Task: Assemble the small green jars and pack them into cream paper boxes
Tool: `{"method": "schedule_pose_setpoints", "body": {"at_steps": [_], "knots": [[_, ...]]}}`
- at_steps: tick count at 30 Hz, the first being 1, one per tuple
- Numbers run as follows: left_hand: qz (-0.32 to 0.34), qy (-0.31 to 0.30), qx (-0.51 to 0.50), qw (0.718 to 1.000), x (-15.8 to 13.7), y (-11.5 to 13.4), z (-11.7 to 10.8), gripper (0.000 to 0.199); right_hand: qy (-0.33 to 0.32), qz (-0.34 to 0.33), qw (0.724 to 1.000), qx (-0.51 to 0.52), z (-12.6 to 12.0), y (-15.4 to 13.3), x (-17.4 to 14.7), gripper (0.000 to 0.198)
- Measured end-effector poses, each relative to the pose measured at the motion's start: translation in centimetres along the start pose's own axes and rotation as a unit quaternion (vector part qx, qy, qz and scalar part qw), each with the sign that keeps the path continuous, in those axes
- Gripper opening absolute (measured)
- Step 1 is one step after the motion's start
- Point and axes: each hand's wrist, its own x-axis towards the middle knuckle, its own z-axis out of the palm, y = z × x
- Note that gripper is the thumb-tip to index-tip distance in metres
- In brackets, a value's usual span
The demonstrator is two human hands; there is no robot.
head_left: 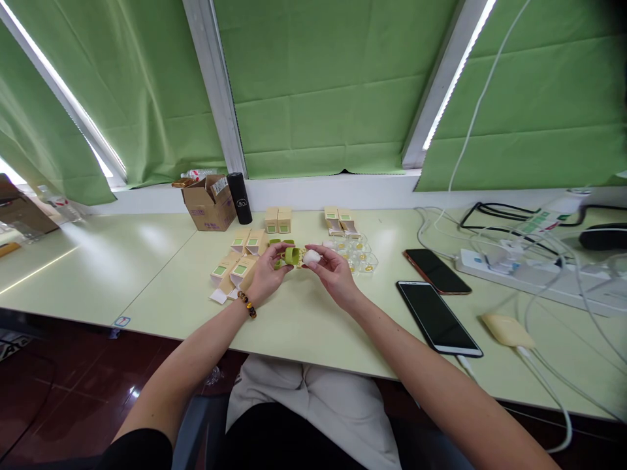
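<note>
"Holding what?"
"Gripping a green piece [292, 255] in the left hand [267, 273], pinching a white rounded piece [311, 256] in the right hand [339, 275], over the table [308, 320]."
"Facing what around?"
"Seeing cream boxes [243, 269] leftward, clear plastic pieces [366, 260] rightward."

Hands [268, 271] hold a green piece [292, 255] and a white lump [312, 257], perhaps soft.

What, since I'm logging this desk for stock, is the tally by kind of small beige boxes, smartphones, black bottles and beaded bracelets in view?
Small beige boxes: 8
Smartphones: 2
Black bottle: 1
Beaded bracelet: 1
Total: 12
</note>
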Motion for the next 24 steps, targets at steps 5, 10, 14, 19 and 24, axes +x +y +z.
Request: {"method": "schedule_pose_setpoints", "body": {"at_steps": [5,10,14,19,24], "knots": [[-0.008,0.002,0.033,0.999,-0.13,-0.01,0.02,0.046,0.048,0.0,0.999,-0.027,-0.15,0.05,0.33,0.062],[0.0,0.01,0.052,0.999,-0.27,-0.16,0.17,0.047,0.058,-0.001,0.997,-0.054,-0.08,0.1,0.49,0.059],[0.009,0.006,0.066,0.998,-0.33,-0.37,0.19,0.047,0.045,0.004,0.996,-0.078,-0.09,0.03,0.43,0.057],[0.03,-0.009,0.097,0.995,-0.48,-0.47,0.08,0.048,0.038,0.007,0.995,-0.096,-0.24,0.12,0.33,0.056],[0.055,-0.018,0.134,0.989,-0.53,-0.03,0.02,0.045,0.026,0.004,0.994,-0.105,-0.27,0.33,0.35,0.055]]}}
